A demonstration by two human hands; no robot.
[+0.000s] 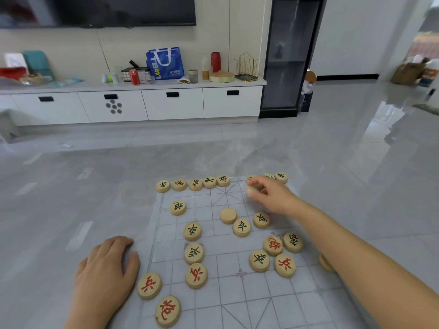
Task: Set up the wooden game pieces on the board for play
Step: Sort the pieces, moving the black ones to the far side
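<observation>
A thin translucent game board (237, 293) with a printed grid lies on the grey floor. Round wooden pieces with green or red characters are scattered over it. A row of green pieces (196, 184) lines the far edge, ending at the right with a green piece (281, 177). My right hand (268, 195) reaches to the far edge and pinches a wooden piece (251, 190) in its fingertips. One blank-faced piece (228, 215) lies mid-board. My left hand (107, 271) rests flat on the floor at the board's left edge, beside a red piece (149, 285).
A loose piece (326, 262) lies off the board's right edge, partly hidden by my right forearm. A long white TV cabinet (142, 103) with clutter on top stands far behind. A dark glass cabinet (289, 55) stands to its right. Glossy tiled floor surrounds the board.
</observation>
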